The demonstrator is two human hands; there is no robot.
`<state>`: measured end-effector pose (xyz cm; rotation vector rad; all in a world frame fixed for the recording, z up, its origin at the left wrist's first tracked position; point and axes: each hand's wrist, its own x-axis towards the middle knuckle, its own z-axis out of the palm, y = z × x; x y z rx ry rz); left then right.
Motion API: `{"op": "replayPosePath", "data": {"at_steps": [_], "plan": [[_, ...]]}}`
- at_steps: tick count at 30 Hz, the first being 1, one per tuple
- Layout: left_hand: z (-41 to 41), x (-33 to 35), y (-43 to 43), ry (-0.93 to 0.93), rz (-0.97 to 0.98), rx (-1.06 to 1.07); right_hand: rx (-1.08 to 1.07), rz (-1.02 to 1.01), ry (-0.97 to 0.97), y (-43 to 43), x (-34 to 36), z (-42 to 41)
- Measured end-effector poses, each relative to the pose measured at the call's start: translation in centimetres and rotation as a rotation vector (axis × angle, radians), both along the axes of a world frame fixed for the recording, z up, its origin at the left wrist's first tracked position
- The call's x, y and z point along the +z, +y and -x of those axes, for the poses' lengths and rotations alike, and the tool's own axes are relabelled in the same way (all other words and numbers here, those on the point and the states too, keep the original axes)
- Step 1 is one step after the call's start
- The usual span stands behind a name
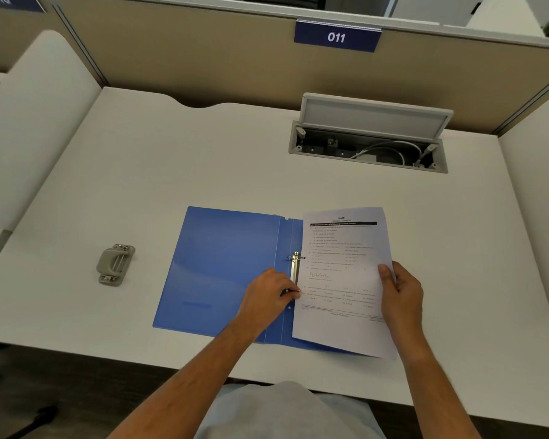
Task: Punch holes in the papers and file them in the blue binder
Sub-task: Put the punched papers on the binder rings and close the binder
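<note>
The blue binder lies open on the white desk, its metal ring mechanism along the spine. A printed sheet of paper rests over the binder's right half, its left edge at the rings. My left hand pinches the paper's left edge at the lower ring. My right hand grips the sheet's right edge, thumb on top. A beige hole punch sits on the desk to the left of the binder, apart from both hands.
An open cable box with a raised lid and white cords is set into the desk at the back right. Beige partition walls enclose the desk, with a blue sign reading 011. The desk's front edge runs just under my forearms.
</note>
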<state>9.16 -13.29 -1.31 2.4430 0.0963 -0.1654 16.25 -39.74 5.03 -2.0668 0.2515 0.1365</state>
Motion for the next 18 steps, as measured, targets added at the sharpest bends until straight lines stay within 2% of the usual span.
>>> {"op": "replayPosePath", "data": {"at_steps": [6,12,18], "plan": [[0.1,0.1,-0.4,-0.025,-0.044,0.005,-0.003,0.002,0.016,-0.4,-1.1,-0.6],[-0.3,0.5,-1.0,0.007,-0.135,-0.055,-0.017,-0.014,0.115,-0.9,-3.8,-1.3],[-0.3,0.2,-1.1,-0.003,-0.143,-0.051,-0.057,-0.011,0.185,-1.0,-5.6,-1.4]]}}
